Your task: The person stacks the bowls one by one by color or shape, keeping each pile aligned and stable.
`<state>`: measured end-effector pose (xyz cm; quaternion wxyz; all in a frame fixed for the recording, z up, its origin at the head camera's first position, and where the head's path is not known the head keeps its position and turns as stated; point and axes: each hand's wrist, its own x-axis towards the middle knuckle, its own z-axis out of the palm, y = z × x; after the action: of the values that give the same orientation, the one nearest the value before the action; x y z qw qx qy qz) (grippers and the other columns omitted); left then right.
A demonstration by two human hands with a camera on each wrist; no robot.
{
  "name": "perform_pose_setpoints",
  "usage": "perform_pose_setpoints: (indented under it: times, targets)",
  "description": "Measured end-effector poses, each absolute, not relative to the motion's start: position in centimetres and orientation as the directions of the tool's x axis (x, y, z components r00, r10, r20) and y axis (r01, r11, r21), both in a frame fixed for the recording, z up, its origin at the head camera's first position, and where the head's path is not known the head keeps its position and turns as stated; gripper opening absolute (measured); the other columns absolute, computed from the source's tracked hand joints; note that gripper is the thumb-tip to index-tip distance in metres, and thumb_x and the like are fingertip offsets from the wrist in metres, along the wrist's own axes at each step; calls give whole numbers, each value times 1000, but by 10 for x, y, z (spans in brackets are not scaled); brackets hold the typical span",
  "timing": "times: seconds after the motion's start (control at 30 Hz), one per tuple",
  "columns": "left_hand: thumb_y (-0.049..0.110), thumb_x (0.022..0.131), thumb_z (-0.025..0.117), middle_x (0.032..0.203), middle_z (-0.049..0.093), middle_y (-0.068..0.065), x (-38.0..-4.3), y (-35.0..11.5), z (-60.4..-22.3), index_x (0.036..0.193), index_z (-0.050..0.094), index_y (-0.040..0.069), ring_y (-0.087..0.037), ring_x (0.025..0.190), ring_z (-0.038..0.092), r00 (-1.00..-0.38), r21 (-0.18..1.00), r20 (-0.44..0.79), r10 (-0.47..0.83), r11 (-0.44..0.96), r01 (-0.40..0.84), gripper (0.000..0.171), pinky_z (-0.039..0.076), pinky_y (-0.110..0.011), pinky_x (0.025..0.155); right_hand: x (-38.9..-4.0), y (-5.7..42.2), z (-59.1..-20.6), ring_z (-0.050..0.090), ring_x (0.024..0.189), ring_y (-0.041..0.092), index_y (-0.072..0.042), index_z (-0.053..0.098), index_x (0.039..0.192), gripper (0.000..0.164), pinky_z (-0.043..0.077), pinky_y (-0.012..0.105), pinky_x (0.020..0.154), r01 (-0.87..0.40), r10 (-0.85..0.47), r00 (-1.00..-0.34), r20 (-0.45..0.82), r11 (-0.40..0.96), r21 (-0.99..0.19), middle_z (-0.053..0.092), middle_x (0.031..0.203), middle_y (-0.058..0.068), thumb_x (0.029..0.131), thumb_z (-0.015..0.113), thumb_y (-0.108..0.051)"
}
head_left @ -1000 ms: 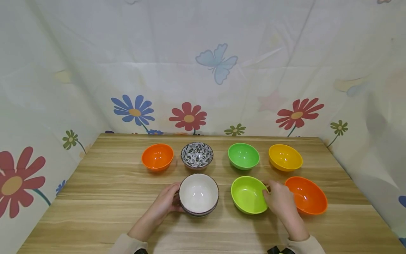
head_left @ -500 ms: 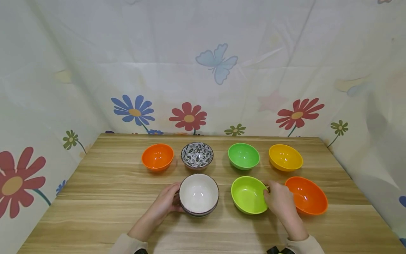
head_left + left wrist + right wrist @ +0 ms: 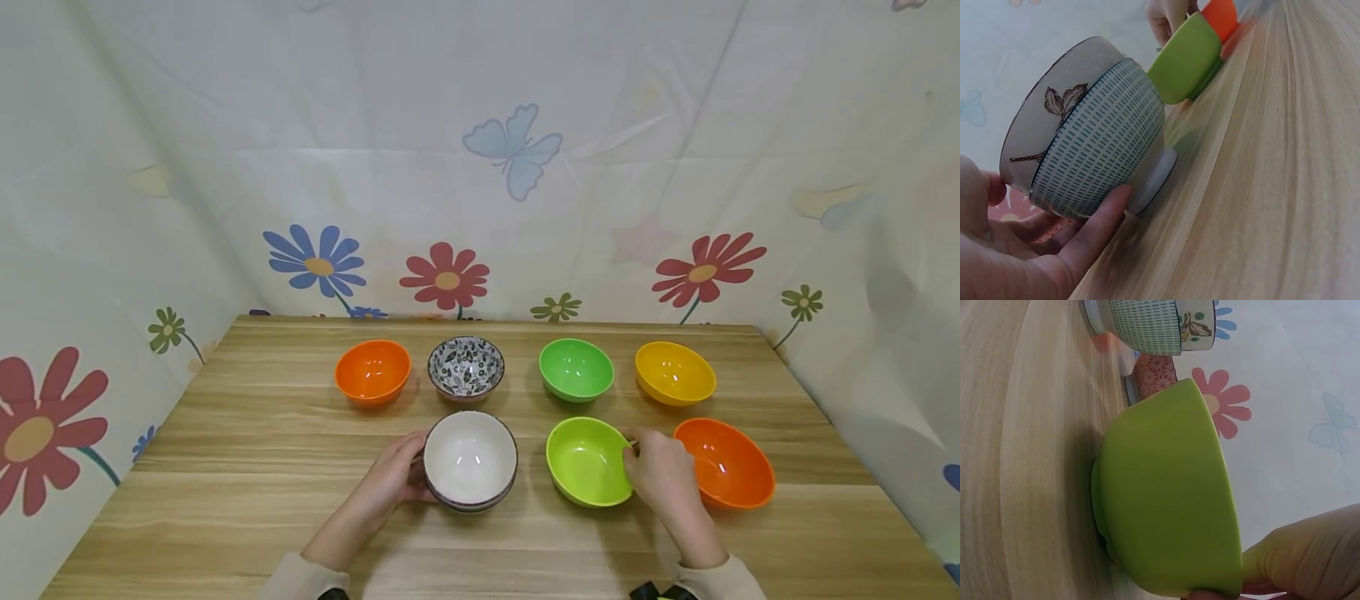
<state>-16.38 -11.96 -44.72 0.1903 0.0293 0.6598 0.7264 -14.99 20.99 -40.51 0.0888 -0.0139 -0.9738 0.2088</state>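
Apparently ceramic, likely stiff, heavyish and breakable: two nested bowls (image 3: 470, 458) toward the near side of the table (image 3: 225, 517), best held by wall and foot, clasped by the curved fingers of the left hand (image 3: 392, 473). Just rightward, probably light, slick plastic: lime bowl (image 3: 588, 462), pinched at the rim by the right hand (image 3: 663, 471). Behind: small orange bowl (image 3: 372, 375), patterned bowl (image 3: 466, 367), green bowl (image 3: 576, 371), yellow bowl (image 3: 675, 373); crowding the right hand: large orange bowl (image 3: 729, 462).

Before four bowls (image 3: 576, 369) on the desk (image 3: 187, 492), one bowl (image 3: 587, 462) is standing between stacked bowls (image 3: 470, 458), left, and another bowl (image 3: 727, 465), right.
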Motion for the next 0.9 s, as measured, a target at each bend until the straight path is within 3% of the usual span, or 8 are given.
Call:
perform_pose_setpoints:
  times: [0.73, 0.9]
  targets:
    - [31, 100, 31, 130, 44, -25, -163, -120, -448, 135, 37, -6, -28, 107, 54, -927, 970, -201, 317, -68, -234, 51, 56, -44, 72, -154, 207, -393, 42, 52, 19, 3, 70, 90, 17, 31, 26, 45, -35, 52, -977, 206, 917, -397, 55, 61, 5, 77, 58, -1]
    - [30, 100, 31, 130, 45, -24, -164, -119, -447, 134, 38, -5, -28, 107, 54, -926, 969, -203, 318, -72, -238, 50, 56, -44, 72, -157, 206, -385, 38, 50, 18, -2, 67, 79, 11, 26, 26, 45, -69, 22, -973, 231, 924, -377, 42, 52, 0, 77, 57, -1]
